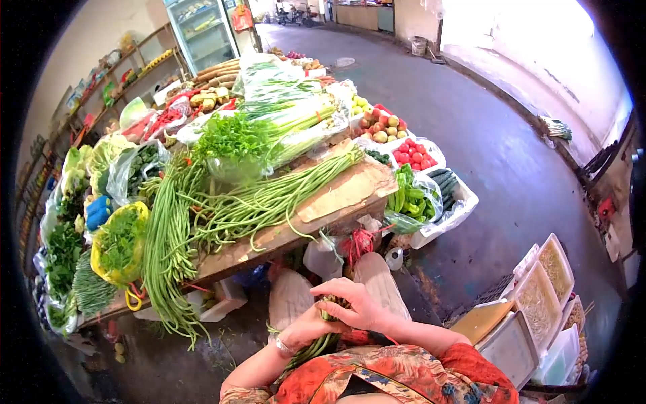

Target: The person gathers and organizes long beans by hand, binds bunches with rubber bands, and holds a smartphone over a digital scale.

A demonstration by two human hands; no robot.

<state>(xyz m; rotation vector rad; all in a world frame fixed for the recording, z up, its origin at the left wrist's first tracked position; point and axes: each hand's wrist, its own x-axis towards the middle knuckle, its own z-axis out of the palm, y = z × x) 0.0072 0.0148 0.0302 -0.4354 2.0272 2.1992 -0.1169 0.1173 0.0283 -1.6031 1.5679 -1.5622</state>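
Note:
My left hand [315,324], with a bracelet at the wrist, is wrapped round a bunch of long green beans [321,347] in front of my lap. Over the top of the same bunch my right hand [351,303] is curled, its fingers touching the beans near my left hand. The lower end of the bunch lies against my patterned red clothing. More long beans [269,205] are spread across the wooden table [343,195] ahead, and some hang over its near edge [165,249].
Leafy greens in a yellow bag [121,242] sit at the table's left. White boxes of peppers [412,198], cucumbers [444,188] and tomatoes [415,156] stand right of the table. Trays of sprouts [538,306] are at the lower right. A red string bundle [360,244] hangs below the table edge.

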